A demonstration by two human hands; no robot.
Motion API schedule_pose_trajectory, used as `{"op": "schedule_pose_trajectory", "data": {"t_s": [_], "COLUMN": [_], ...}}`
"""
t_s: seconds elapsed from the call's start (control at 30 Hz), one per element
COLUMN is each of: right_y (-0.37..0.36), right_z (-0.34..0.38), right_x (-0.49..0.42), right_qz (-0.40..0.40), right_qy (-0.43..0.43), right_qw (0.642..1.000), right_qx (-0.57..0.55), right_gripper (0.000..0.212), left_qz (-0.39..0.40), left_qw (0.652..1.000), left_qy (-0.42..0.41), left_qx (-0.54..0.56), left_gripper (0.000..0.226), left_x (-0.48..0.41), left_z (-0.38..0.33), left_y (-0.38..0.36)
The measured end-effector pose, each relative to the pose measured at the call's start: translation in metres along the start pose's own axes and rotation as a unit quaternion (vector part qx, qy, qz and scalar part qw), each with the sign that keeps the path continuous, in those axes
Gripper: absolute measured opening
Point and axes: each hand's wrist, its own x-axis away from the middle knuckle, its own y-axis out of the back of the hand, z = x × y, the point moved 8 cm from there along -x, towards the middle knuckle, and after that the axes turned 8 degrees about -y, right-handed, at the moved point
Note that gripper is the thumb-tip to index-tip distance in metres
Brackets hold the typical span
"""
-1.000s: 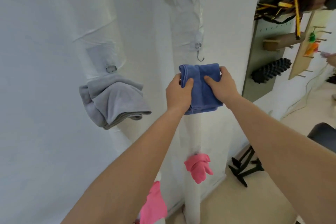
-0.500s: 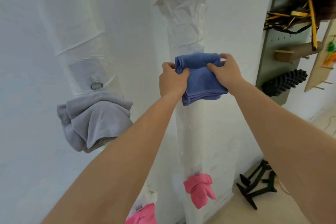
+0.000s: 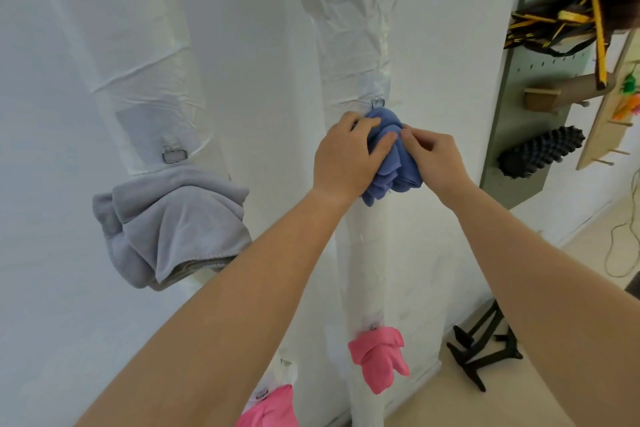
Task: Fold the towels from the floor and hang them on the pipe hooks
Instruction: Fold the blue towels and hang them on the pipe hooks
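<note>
A folded blue towel [image 3: 391, 163] is bunched against the right white pipe [image 3: 363, 246], just under the metal hook clip [image 3: 378, 103]. My left hand [image 3: 346, 156] grips the towel's left side with curled fingers. My right hand [image 3: 433, 156] pinches its right side. The hook's tip is hidden behind the cloth. A grey towel [image 3: 173, 229] hangs on the left pipe [image 3: 131, 55] below its clip [image 3: 175, 153]. One pink towel [image 3: 379, 357] hangs low on the right pipe, and another pink towel [image 3: 268, 409] sits at the bottom edge.
A grey-green pegboard panel [image 3: 526, 114] stands to the right with a black spiky roller [image 3: 540, 151], wooden pegs and yellow-black straps [image 3: 568, 17]. A black folding stand [image 3: 485, 347] sits on the beige floor by the wall. A white wall lies behind the pipes.
Both hands have pushed the blue towel up against the right pipe at the hook. The flat folded towel is now squeezed into a bunch, and the hook's tip is covered.
</note>
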Motion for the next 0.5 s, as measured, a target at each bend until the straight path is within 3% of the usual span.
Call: {"op": "schedule_pose_trajectory", "data": {"t_s": [0.2, 0.4, 0.5], "right_y": [-0.009, -0.007, -0.008], "right_z": [-0.007, 0.0, -0.004], "right_x": [0.008, 0.005, 0.005], "right_qz": [0.009, 0.089, 0.051], "right_qy": [0.004, 0.019, 0.035], "right_qw": [1.0, 0.995, 0.997], "right_qx": [-0.008, 0.041, 0.053], "right_gripper": [0.037, 0.046, 0.046], "left_qz": [-0.02, -0.029, -0.033], "left_qw": [0.997, 0.993, 0.996], "left_qy": [0.052, 0.052, 0.02], "left_qx": [0.058, 0.098, 0.08], "left_gripper": [0.037, 0.053, 0.053], "left_x": [0.018, 0.025, 0.029], "left_z": [0.005, 0.003, 0.006], "left_y": [-0.007, -0.011, -0.014]}}
